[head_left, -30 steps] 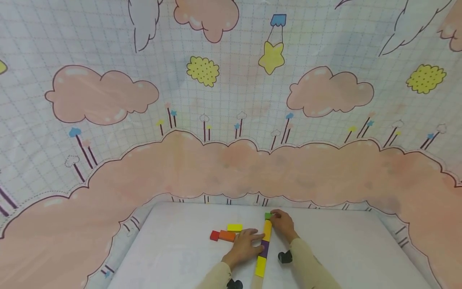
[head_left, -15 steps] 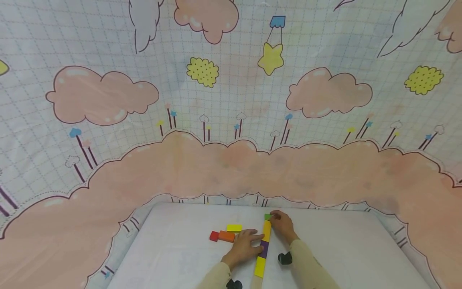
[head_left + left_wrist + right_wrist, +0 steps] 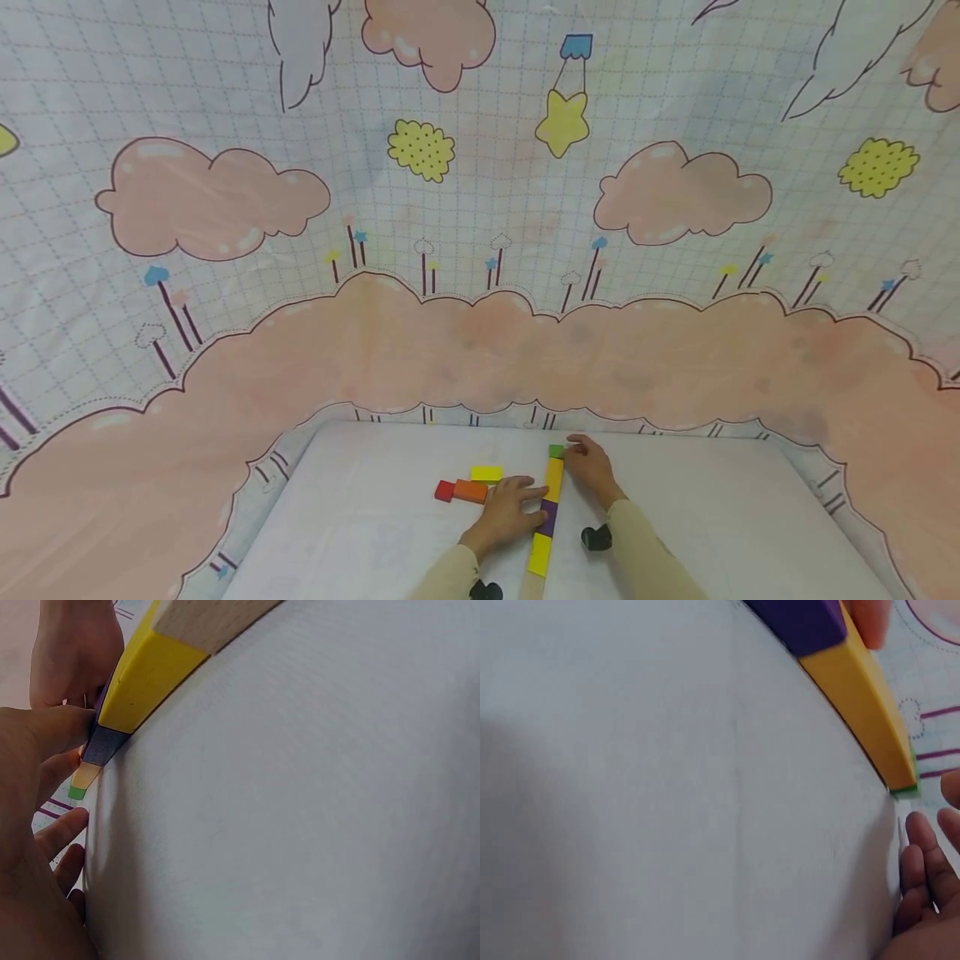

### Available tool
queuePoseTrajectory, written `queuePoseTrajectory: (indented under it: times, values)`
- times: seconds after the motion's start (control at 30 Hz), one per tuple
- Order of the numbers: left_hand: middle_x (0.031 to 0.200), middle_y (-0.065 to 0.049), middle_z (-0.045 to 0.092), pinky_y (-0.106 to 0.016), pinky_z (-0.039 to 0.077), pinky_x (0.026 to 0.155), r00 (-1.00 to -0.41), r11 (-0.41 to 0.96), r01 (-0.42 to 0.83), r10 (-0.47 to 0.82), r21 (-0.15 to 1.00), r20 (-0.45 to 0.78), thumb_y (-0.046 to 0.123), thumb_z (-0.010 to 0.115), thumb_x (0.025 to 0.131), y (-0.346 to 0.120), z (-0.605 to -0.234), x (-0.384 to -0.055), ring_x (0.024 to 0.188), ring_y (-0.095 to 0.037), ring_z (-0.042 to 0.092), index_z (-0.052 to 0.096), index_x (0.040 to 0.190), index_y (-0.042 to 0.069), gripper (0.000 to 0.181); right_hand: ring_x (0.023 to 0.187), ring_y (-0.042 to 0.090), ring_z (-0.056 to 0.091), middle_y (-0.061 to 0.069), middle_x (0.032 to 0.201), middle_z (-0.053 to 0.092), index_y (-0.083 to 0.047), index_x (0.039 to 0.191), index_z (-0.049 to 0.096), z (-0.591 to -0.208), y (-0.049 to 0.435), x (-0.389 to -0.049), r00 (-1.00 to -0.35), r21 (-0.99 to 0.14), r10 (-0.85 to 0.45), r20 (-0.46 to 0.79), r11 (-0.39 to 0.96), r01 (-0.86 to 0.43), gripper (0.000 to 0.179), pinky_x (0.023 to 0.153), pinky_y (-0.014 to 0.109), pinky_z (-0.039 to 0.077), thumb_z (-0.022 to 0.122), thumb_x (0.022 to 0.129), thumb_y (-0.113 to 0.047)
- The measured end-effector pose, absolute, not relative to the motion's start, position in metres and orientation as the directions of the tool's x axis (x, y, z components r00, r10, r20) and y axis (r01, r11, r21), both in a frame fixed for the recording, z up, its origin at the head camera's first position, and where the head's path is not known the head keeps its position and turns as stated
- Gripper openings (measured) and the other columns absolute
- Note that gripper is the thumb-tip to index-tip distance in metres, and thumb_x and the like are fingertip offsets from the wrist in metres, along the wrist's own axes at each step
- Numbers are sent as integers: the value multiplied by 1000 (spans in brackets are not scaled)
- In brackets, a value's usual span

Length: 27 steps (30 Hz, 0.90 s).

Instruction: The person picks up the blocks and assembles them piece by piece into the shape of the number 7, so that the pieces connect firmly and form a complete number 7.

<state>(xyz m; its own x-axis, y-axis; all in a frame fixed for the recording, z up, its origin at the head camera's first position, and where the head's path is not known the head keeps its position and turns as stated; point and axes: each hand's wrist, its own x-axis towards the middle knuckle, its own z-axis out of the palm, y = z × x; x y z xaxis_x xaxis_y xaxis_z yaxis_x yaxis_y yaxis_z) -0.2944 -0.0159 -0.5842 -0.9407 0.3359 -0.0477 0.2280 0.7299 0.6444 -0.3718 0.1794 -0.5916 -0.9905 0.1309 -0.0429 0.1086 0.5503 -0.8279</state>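
Note:
A straight row of wooden blocks runs away from me in the head view. From the far end come a green block (image 3: pixel 556 451), an orange-yellow block (image 3: pixel 553 479), a purple block (image 3: pixel 549 518), a yellow block (image 3: pixel 539 555) and a plain wood block (image 3: pixel 534 586). My left hand (image 3: pixel 504 515) lies along the row's left side, thumb at the purple block, forefinger reaching to the orange-yellow one. Just right of the green block is my right hand (image 3: pixel 591 468), fingers loosely bent and holding nothing. The right wrist view shows its fingers (image 3: pixel 922 855) beside the row's far end.
Left of the row lie a red block (image 3: pixel 445 491), an orange block (image 3: pixel 471 491) and another yellow block (image 3: pixel 487 473), the orange one partly behind my left hand. A white table (image 3: pixel 360 517) bears everything, with a patterned cloth (image 3: pixel 480 350) behind it.
My right hand has drawn slightly to the right, off the green block, its fingers loosening. The left hand and the row stay in place.

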Motion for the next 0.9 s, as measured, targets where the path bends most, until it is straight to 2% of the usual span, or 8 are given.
queuePoseTrajectory:
  times: [0.1,0.33,0.63,0.9]
  values:
    - [144,-1,52,-60,32,111,-940,726,223,336,651,-53,40,69,89,-16,-585,-294,136,-29,40,62,132,37,43,107,30,59,17,120,64,-8,131,58,-592,182,-367,-994,-832,107,-37,548,90,35,102,53,46,54,98,-19]
    - [146,0,50,-61,32,111,-940,723,208,333,659,-69,42,68,90,-17,-589,-297,137,-29,38,61,132,40,42,133,38,47,16,141,55,-13,132,59,-588,181,-355,-996,-797,69,-64,596,93,40,112,59,33,64,94,-23]
    - [144,-1,51,-61,31,111,-939,721,228,341,655,-49,42,68,90,-17,-589,-299,137,-29,39,61,132,39,43,136,41,43,19,143,52,-12,133,60,-586,181,-353,-998,-787,34,-51,614,62,42,114,62,28,65,93,-25]
    - [144,-1,51,-60,31,112,-937,717,231,345,658,-47,41,69,89,-17,-588,-298,137,-29,39,61,132,38,43,134,41,46,18,140,55,-12,131,61,-588,181,-353,-1000,-788,11,-4,615,10,41,111,62,32,67,92,-25]
